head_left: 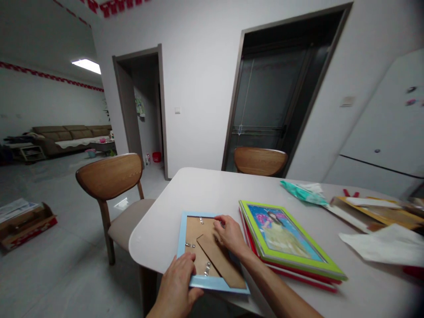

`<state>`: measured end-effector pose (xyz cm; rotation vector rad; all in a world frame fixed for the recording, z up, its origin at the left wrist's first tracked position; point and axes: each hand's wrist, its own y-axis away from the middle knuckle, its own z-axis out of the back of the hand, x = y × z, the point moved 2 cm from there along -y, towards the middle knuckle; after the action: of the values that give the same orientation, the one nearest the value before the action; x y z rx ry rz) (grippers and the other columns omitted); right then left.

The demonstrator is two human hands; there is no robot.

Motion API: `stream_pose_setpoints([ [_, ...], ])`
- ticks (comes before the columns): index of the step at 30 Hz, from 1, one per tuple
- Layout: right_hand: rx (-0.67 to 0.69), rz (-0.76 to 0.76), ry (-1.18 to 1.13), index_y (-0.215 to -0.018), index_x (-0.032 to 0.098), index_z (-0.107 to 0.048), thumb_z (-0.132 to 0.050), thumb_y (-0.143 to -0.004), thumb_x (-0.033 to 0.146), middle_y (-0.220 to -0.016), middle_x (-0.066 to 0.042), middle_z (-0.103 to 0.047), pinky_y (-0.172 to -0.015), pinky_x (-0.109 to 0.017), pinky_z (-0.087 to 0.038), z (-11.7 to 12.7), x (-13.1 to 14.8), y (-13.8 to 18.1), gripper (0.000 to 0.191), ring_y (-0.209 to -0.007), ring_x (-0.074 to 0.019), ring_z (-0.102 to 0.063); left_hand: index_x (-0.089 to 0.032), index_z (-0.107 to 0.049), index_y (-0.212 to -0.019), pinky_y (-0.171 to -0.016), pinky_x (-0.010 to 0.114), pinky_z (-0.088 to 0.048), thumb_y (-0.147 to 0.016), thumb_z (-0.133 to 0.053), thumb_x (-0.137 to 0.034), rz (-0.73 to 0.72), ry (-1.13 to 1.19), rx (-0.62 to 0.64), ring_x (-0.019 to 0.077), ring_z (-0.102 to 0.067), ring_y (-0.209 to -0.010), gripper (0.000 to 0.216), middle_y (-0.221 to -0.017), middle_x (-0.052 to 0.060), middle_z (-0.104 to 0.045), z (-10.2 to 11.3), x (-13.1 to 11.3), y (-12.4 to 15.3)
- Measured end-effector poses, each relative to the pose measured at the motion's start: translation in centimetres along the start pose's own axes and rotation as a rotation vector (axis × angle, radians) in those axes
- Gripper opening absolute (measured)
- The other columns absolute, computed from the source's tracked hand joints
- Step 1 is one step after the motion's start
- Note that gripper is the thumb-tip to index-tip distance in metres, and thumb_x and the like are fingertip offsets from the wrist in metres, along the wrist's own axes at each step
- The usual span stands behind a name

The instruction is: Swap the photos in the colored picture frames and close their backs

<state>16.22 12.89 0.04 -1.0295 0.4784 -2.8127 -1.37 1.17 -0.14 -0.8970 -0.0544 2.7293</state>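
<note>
A light blue picture frame (pixel 182 234) lies face down at the table's near edge, its brown backing board (pixel 194 227) facing up. Small metal clips (pixel 207 268) sit along the board's sides, and a brown easel stand (pixel 220 260) lies slanted across it. My left hand (pixel 179 280) grips the near left corner, fingers on top and thumb at the front edge. Bent over the far right part of the backing is my right hand (pixel 228 234), its fingers curled and pressed together; whatever lies under the fingertips is hidden.
Right of my hands lies a stack of frames, topped by a green picture frame (pixel 291 234). A teal packet (pixel 303 192), white sheet (pixel 386 243) and yellow envelope (pixel 394 214) lie farther right on the white table (pixel 205 190). Wooden chairs (pixel 111 174) stand around it.
</note>
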Motion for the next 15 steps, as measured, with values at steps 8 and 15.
stream_pose_setpoints([
  [8,0.144,-0.363,-0.773,-0.101,0.016,-0.054,-0.023,-0.082,0.045,-0.079,-0.01,-0.064,-0.06,-0.029,-0.045,0.0,0.8,5.1,0.047,-0.072,-0.018,-0.06,-0.021,-0.048,-0.073,-0.085,0.036,-0.039,-0.068,-0.055,-0.033,0.036,0.501,-0.159,0.0243,-0.049,-0.103,0.014,-0.111,0.007,-0.055,2.0,-1.2,0.0],
  [15,-0.063,-0.457,-1.611,-0.119,0.024,-0.037,-0.056,-0.068,0.038,-0.083,-0.001,-0.064,-0.057,-0.026,-0.045,2.7,4.6,6.9,0.056,-0.063,-0.0143,-0.059,-0.021,-0.049,-0.091,-0.082,0.033,-0.042,-0.056,-0.07,-0.035,0.0,1.247,-0.29,0.0272,-0.051,-0.102,0.043,-0.105,0.009,-0.059,0.5,-8.1,-1.2],
])
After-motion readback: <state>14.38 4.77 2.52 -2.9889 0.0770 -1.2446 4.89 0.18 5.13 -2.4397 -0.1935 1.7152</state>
